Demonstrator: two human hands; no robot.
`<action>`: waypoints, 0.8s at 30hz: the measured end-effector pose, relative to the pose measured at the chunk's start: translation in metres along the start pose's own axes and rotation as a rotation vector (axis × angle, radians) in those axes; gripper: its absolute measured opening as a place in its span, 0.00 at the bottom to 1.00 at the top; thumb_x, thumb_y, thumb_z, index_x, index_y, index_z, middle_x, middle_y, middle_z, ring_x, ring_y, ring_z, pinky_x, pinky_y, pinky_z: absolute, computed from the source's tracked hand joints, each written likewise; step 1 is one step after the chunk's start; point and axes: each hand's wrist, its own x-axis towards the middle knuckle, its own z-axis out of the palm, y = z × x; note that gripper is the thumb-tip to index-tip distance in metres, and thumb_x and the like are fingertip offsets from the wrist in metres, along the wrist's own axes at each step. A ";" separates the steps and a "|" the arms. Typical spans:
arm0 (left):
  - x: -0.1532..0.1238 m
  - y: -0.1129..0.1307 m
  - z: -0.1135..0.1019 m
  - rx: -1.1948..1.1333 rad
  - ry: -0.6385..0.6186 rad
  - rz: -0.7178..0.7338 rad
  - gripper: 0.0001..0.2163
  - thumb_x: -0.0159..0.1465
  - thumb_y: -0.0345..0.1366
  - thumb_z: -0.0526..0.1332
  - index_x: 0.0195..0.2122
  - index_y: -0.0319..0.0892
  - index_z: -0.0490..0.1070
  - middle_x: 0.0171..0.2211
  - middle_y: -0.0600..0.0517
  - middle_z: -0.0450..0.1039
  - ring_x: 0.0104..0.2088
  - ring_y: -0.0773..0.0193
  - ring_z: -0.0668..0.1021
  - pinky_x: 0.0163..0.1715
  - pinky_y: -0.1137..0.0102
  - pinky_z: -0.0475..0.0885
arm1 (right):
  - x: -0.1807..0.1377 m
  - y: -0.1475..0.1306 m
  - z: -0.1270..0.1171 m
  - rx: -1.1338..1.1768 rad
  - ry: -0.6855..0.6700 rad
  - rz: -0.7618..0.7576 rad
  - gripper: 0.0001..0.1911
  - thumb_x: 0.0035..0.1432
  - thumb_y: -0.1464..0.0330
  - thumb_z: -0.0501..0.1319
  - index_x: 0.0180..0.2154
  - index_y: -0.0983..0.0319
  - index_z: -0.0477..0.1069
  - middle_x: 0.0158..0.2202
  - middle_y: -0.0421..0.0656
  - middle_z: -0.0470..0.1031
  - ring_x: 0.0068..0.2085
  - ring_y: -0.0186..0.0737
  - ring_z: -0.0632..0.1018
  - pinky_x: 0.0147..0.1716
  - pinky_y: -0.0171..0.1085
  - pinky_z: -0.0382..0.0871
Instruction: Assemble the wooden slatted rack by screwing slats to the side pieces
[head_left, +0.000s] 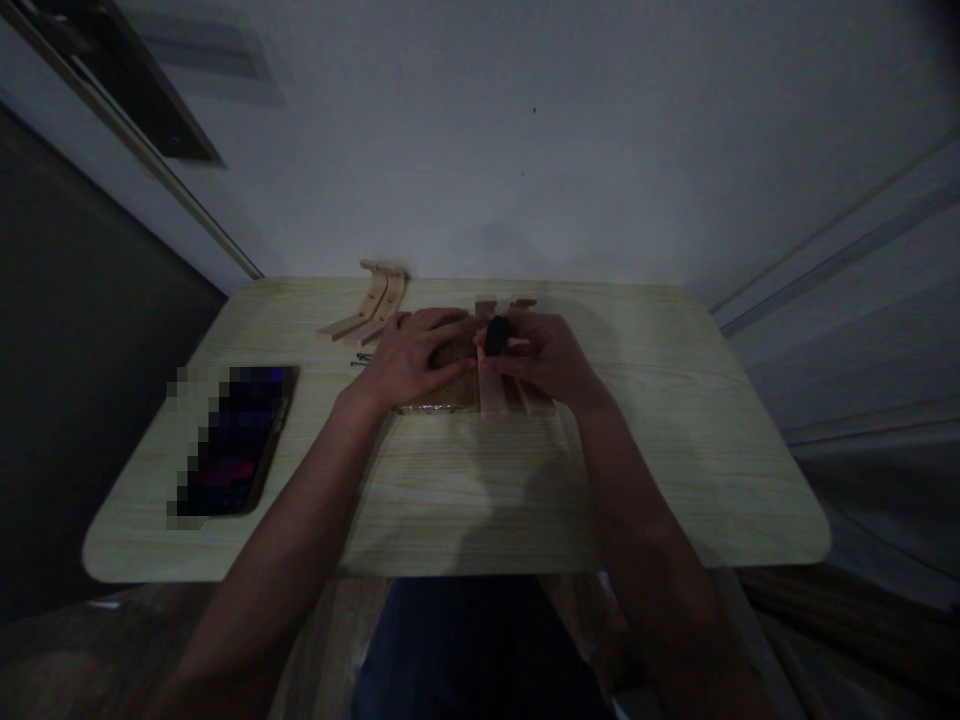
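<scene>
My left hand (411, 358) lies curled over a flat wooden piece (442, 398) at the middle of a small light wooden table (675, 450). My right hand (544, 358) is closed around a small black object (496, 335), held above upright-lying wooden slats (491, 392). The fingertips of both hands nearly meet over the wooden parts. What lies under the palms is hidden.
Two curved wooden pieces (369, 312) lie at the table's back left, with a few small dark screws (363, 358) beside them. A dark phone (236, 440) lies on the left side. A white wall stands right behind the table.
</scene>
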 end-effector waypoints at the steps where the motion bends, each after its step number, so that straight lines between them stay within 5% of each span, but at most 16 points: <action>1: 0.000 -0.001 0.001 0.003 0.004 0.003 0.26 0.66 0.57 0.55 0.61 0.53 0.67 0.61 0.46 0.69 0.59 0.47 0.71 0.56 0.50 0.61 | 0.000 -0.001 0.000 0.010 -0.021 0.013 0.16 0.46 0.60 0.73 0.35 0.61 0.78 0.36 0.42 0.79 0.38 0.36 0.80 0.37 0.38 0.77; 13: 0.000 -0.001 0.002 -0.016 0.018 0.007 0.26 0.66 0.55 0.56 0.62 0.52 0.66 0.62 0.46 0.67 0.60 0.48 0.70 0.56 0.52 0.62 | 0.001 0.004 -0.007 0.133 -0.131 -0.009 0.16 0.57 0.56 0.66 0.40 0.60 0.78 0.37 0.42 0.81 0.37 0.34 0.80 0.40 0.34 0.77; 24: 0.000 0.003 -0.002 -0.011 -0.012 -0.006 0.26 0.66 0.56 0.55 0.63 0.53 0.65 0.62 0.45 0.67 0.60 0.46 0.70 0.57 0.49 0.60 | 0.001 0.002 -0.002 -0.016 0.068 0.015 0.17 0.42 0.60 0.75 0.30 0.61 0.72 0.29 0.37 0.76 0.31 0.34 0.77 0.33 0.36 0.76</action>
